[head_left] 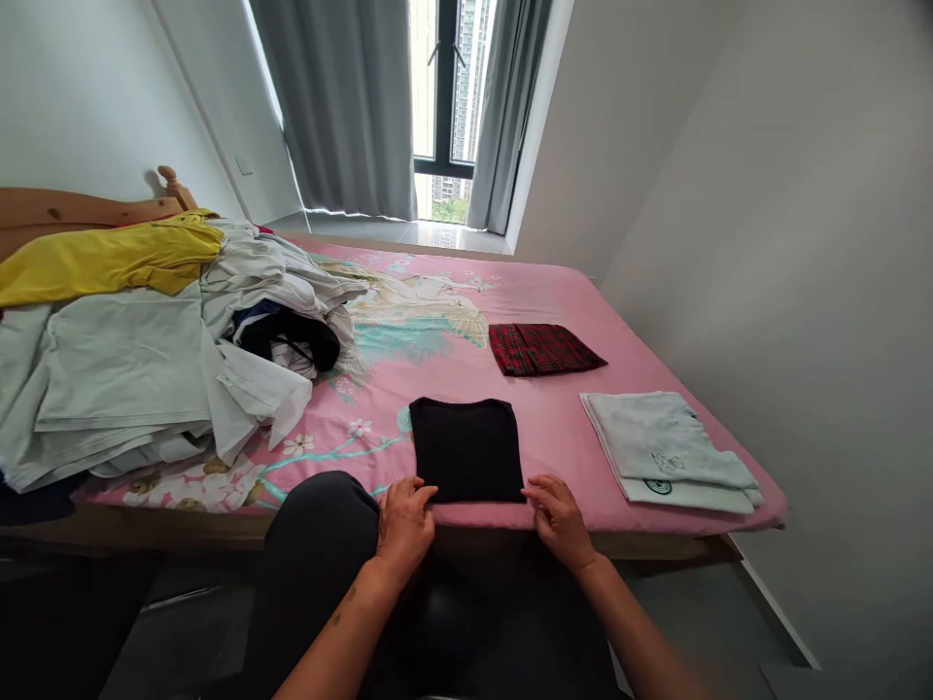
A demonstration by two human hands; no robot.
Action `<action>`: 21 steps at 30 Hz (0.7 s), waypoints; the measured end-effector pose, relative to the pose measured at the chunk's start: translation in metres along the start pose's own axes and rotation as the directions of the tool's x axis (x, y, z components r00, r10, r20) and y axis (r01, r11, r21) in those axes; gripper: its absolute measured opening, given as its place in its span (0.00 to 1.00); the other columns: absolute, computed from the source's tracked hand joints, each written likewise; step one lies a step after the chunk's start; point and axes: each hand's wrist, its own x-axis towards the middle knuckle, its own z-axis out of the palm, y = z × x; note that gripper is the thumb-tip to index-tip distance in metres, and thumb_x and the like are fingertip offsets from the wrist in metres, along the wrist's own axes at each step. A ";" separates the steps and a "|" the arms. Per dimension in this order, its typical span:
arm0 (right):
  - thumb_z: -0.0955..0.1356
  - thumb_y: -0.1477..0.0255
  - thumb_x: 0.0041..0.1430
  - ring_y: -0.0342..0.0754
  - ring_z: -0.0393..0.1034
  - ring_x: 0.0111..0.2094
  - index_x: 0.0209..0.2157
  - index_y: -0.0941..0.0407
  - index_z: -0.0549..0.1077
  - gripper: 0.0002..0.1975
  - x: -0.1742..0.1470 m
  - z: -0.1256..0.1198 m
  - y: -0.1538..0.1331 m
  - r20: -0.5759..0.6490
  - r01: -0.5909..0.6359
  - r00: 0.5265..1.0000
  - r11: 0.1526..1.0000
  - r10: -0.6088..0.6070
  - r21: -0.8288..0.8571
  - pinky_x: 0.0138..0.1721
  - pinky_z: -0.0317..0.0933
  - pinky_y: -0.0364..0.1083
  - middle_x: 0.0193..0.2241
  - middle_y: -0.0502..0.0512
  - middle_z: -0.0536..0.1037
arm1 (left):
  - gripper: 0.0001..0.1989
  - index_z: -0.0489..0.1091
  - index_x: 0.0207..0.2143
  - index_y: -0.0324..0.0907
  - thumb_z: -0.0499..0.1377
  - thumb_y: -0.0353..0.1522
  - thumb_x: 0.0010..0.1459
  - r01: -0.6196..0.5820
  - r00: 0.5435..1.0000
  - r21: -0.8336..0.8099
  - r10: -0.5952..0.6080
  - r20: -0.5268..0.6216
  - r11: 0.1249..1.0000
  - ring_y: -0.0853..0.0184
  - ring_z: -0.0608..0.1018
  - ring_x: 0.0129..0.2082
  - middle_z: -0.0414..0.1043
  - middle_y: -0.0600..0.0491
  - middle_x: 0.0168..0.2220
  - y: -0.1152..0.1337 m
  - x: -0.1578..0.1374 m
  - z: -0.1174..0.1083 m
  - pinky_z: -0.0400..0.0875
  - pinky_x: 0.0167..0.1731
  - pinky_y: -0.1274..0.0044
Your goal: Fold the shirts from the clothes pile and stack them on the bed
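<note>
A folded black garment (466, 449) lies flat near the bed's front edge, in a neat, nearly square shape. At its near left corner is my left hand (406, 520), thumb and fingers closed on the cloth's edge. My right hand (560, 523) has its thumb and index finger together at the near right corner. What kind of garment it is, I cannot tell. Beyond it to the right lies a folded red plaid cloth (543, 350). Farther right sits a folded pale garment (667, 452) with a dark green round mark.
On the left, a large heap of pale clothes (131, 360) covers the bed, with a yellow garment (117, 255) on top. A pink flowered sheet (430, 379) covers the bed. My knee (321, 515) is by the front edge. A wall (765, 243) borders the right side.
</note>
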 end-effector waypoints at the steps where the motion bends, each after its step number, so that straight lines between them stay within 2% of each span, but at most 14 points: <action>1: 0.60 0.81 0.54 0.49 0.63 0.50 0.40 0.52 0.74 0.18 0.001 -0.002 -0.005 -0.025 -0.026 0.999 1.000 0.027 0.012 0.53 0.59 0.54 0.44 0.56 0.72 | 0.22 0.74 0.43 0.45 0.52 0.22 0.47 -0.040 0.999 -0.019 0.040 -0.016 0.999 0.60 0.69 0.50 0.69 0.49 0.48 0.001 0.000 0.000 0.62 0.52 0.68; 4: 0.58 0.77 0.59 0.49 0.61 0.53 0.43 0.53 0.72 0.16 0.022 -0.001 -0.025 -0.050 -0.058 0.997 0.998 0.059 0.027 0.56 0.56 0.54 0.47 0.57 0.71 | 0.25 0.70 0.50 0.44 0.48 0.21 0.51 -0.167 0.985 -0.033 0.165 -0.044 0.985 0.63 0.62 0.59 0.65 0.51 0.55 0.010 0.014 0.003 0.56 0.58 0.69; 6: 0.57 0.74 0.61 0.49 0.56 0.58 0.48 0.54 0.70 0.17 0.043 0.008 -0.039 -0.001 -0.049 0.999 0.999 0.049 -0.012 0.59 0.51 0.55 0.52 0.56 0.69 | 0.26 0.65 0.55 0.44 0.48 0.22 0.54 -0.208 0.978 0.005 0.208 -0.015 0.978 0.63 0.56 0.62 0.60 0.52 0.60 0.020 0.028 0.008 0.51 0.61 0.66; 10: 0.58 0.68 0.62 0.53 0.46 0.63 0.56 0.55 0.62 0.21 0.071 0.039 -0.049 0.167 -0.074 0.981 0.990 0.094 -0.122 0.61 0.43 0.59 0.59 0.56 0.60 | 0.26 0.57 0.60 0.48 0.51 0.34 0.58 -0.167 0.982 0.107 0.155 0.110 0.980 0.56 0.49 0.65 0.48 0.50 0.65 0.030 0.043 0.024 0.42 0.60 0.55; 12: 0.58 0.67 0.62 0.52 0.49 0.62 0.55 0.56 0.63 0.21 0.077 0.050 -0.042 0.164 -0.133 0.975 0.984 0.152 -0.123 0.60 0.45 0.58 0.58 0.58 0.61 | 0.27 0.55 0.61 0.49 0.51 0.40 0.59 -0.121 0.984 0.145 0.100 0.146 0.982 0.55 0.48 0.65 0.46 0.50 0.65 0.027 0.041 0.033 0.40 0.60 0.54; 15: 0.56 0.69 0.63 0.49 0.56 0.57 0.52 0.58 0.66 0.19 0.089 0.050 -0.020 -0.020 -0.248 0.969 0.965 0.247 -0.084 0.58 0.50 0.52 0.54 0.60 0.66 | 0.28 0.53 0.62 0.50 0.49 0.41 0.59 -0.106 0.985 0.172 0.080 0.150 0.979 0.56 0.47 0.65 0.43 0.51 0.66 0.020 0.037 0.043 0.37 0.60 0.55; 17: 0.57 0.69 0.61 0.50 0.59 0.54 0.50 0.60 0.66 0.19 0.103 0.044 -0.004 -0.098 -0.371 0.926 0.926 0.364 -0.075 0.57 0.51 0.51 0.51 0.62 0.68 | 0.28 0.53 0.62 0.50 0.49 0.41 0.59 -0.107 0.986 0.177 0.082 0.143 0.978 0.57 0.46 0.65 0.43 0.52 0.66 0.018 0.036 0.045 0.36 0.60 0.55; 19: 0.60 0.66 0.58 0.53 0.60 0.53 0.51 0.61 0.64 0.21 0.119 0.041 0.010 -0.068 -0.500 0.866 0.861 0.496 -0.094 0.56 0.52 0.51 0.50 0.63 0.68 | 0.28 0.53 0.62 0.51 0.49 0.41 0.59 -0.099 0.987 0.176 0.074 0.141 0.979 0.57 0.46 0.65 0.43 0.52 0.66 0.018 0.036 0.046 0.35 0.60 0.55; 21: 0.61 0.64 0.57 0.54 0.58 0.55 0.54 0.62 0.62 0.25 0.132 0.044 0.018 -0.016 -0.546 0.835 0.826 0.549 -0.138 0.55 0.52 0.52 0.53 0.64 0.66 | 0.28 0.52 0.62 0.51 0.50 0.41 0.58 -0.096 0.987 0.169 0.072 0.141 0.981 0.57 0.45 0.65 0.43 0.52 0.66 0.019 0.036 0.046 0.35 0.60 0.55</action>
